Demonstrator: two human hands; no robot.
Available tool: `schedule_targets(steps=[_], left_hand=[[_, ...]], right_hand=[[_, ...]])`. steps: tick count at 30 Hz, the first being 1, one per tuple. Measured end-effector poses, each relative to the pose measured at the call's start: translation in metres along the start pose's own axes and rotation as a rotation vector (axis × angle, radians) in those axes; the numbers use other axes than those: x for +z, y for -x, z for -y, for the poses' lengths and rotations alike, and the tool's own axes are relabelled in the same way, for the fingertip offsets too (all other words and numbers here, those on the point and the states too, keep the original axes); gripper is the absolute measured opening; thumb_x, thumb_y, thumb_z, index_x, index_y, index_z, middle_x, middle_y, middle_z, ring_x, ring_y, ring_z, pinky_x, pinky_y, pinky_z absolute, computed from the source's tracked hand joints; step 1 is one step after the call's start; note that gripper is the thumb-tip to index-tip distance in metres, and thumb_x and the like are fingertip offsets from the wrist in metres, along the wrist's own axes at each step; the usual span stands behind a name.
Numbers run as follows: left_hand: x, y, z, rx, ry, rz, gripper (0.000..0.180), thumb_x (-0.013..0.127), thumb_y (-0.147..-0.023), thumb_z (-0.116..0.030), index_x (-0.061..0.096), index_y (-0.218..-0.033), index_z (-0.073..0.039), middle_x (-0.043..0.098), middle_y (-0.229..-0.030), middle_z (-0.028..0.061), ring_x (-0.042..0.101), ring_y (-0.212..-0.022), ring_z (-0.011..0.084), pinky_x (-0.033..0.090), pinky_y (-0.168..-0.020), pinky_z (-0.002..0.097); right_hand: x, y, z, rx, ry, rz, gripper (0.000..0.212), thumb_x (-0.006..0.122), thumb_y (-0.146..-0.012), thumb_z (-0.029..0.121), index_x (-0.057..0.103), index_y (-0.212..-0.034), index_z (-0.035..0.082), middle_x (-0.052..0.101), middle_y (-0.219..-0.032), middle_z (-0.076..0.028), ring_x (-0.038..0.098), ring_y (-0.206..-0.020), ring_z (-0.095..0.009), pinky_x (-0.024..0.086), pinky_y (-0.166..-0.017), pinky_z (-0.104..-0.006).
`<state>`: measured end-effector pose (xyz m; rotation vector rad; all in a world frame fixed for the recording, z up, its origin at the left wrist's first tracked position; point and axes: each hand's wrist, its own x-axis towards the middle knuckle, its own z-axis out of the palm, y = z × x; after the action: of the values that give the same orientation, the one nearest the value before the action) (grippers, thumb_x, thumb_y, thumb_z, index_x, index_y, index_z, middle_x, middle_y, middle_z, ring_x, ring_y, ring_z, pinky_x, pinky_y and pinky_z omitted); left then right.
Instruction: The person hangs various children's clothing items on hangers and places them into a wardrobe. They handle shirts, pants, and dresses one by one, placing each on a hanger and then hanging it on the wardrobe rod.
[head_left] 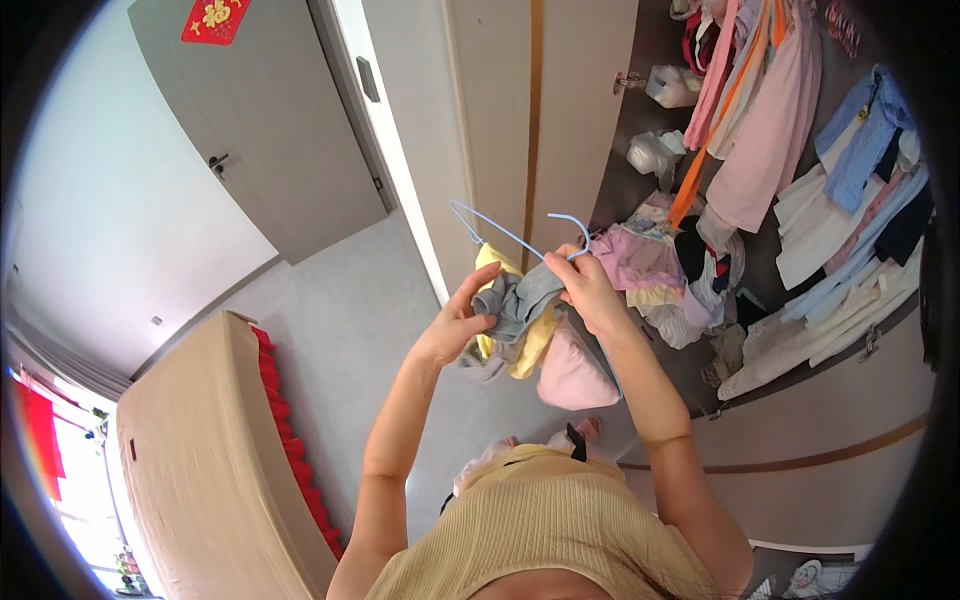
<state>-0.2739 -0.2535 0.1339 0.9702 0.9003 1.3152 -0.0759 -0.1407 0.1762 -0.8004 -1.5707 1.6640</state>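
In front of my body I hold up a garment (520, 305) with grey, yellow and pink parts. My left hand (462, 318) is closed on its grey upper edge, with yellow cloth beside the fingers. A thin blue hanger (500, 228) runs through or behind the garment; one end sticks out past the yellow cloth at the left. My right hand (588, 290) pinches the hanger just below its hook, together with the grey cloth. The pink part hangs below, between my forearms. How far the hanger reaches inside the cloth is hidden.
At the right an open wardrobe holds hanging clothes (765, 165) and a heap of folded clothes (650, 255). Its door (500, 120) stands ahead of my hands. A bed or covered couch (190, 460) with a red frill lies at the left, and a grey door (260, 130) is beyond.
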Motion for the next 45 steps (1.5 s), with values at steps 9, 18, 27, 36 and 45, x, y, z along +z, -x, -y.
schedule_targets(steps=[9,18,27,36,45], left_hand=[[0.011,-0.004,-0.011,0.171,-0.407,0.236,0.082,0.041,-0.068,0.017,0.039,-0.145,-0.013,0.037,-0.150,0.0057,0.039,-0.134,0.0167,0.043,-0.089,0.0219],[-0.006,-0.005,0.002,0.693,-1.180,-0.040,0.039,0.064,-0.077,0.008,0.057,-0.114,-0.005,0.065,-0.105,0.0053,0.060,-0.100,0.0203,0.050,-0.077,0.0308],[0.033,-0.011,-0.030,0.180,-0.268,-0.201,0.025,0.070,-0.086,-0.002,0.060,-0.108,-0.004,0.062,-0.095,-0.0001,0.056,-0.086,0.0090,0.046,-0.075,0.0238],[0.008,-0.019,-0.011,0.198,-0.571,0.281,0.032,0.071,-0.084,-0.004,0.063,-0.114,0.000,0.060,-0.126,0.0100,0.055,-0.115,0.0187,0.042,-0.099,0.0321],[0.060,-0.047,0.002,-0.140,-0.179,0.485,0.034,0.063,-0.085,-0.006,0.062,-0.118,0.003,0.054,-0.137,0.0147,0.048,-0.127,0.0270,0.033,-0.108,0.0357]], right_hand=[[-0.042,0.006,0.013,0.006,-0.130,-0.074,0.019,0.071,-0.089,0.022,0.058,-0.081,0.011,0.047,-0.067,0.008,0.037,-0.055,0.001,0.025,-0.045,-0.0168],[-0.078,0.010,0.014,0.013,-0.074,-0.125,0.014,0.072,-0.086,0.015,0.059,-0.085,0.011,0.050,-0.070,0.007,0.033,-0.051,0.001,0.019,-0.042,-0.0178],[-0.094,0.000,0.006,-0.001,-0.167,-0.208,0.010,0.067,-0.087,0.012,0.058,-0.090,0.009,0.047,-0.076,0.005,0.031,-0.050,0.000,0.020,-0.041,-0.0182],[-0.106,0.007,0.002,0.017,-0.099,-0.172,0.010,0.068,-0.086,0.012,0.060,-0.088,0.007,0.049,-0.069,0.005,0.035,-0.050,-0.001,0.021,-0.041,-0.0197],[-0.074,0.012,0.013,-0.044,0.032,-0.022,0.010,0.068,-0.088,0.015,0.064,-0.092,0.008,0.055,-0.071,0.007,0.047,-0.060,-0.001,0.032,-0.051,-0.0179]])
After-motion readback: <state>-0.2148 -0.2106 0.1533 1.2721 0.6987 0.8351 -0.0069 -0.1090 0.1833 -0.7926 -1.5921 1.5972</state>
